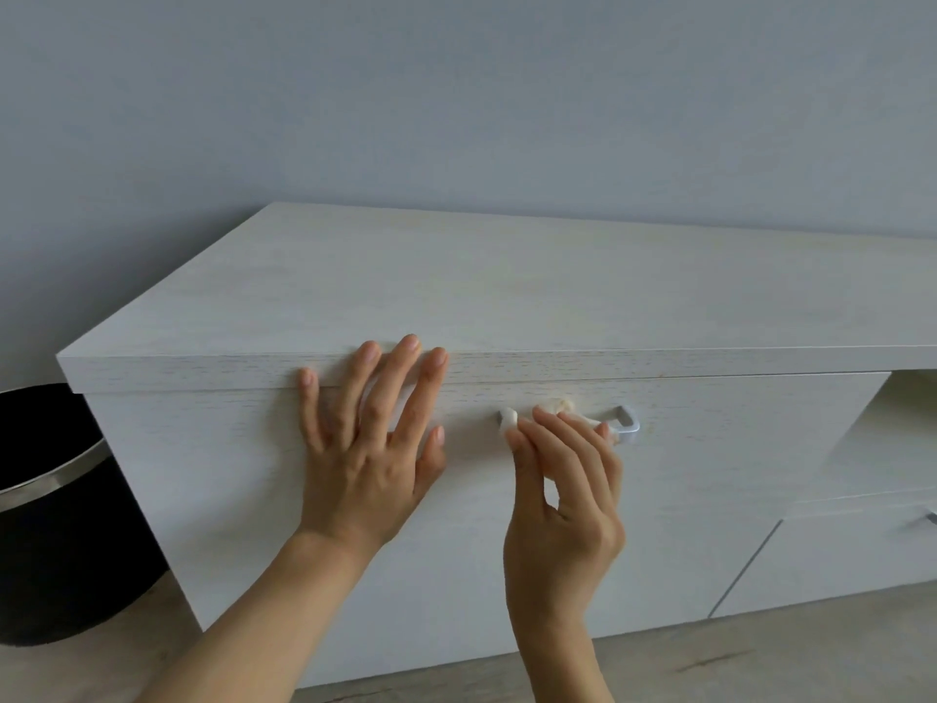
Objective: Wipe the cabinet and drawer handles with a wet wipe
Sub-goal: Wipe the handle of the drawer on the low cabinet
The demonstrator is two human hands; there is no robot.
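A pale wood cabinet [507,296] fills the middle of the head view. Its front drawer [710,474] carries a silver bar handle [626,421]. My right hand [565,494] holds a white wet wipe [508,419] wrapped over the left and middle part of that handle, fingers curled round it. Only the handle's right end shows. My left hand [372,438] lies flat on the drawer front to the left, its straight fingers reaching up to the cabinet top's edge.
A black round bin [56,525] with a metal rim stands on the floor left of the cabinet. At the far right sits a lower drawer [862,555] with another silver handle [930,520] at the frame edge. A grey wall rises behind.
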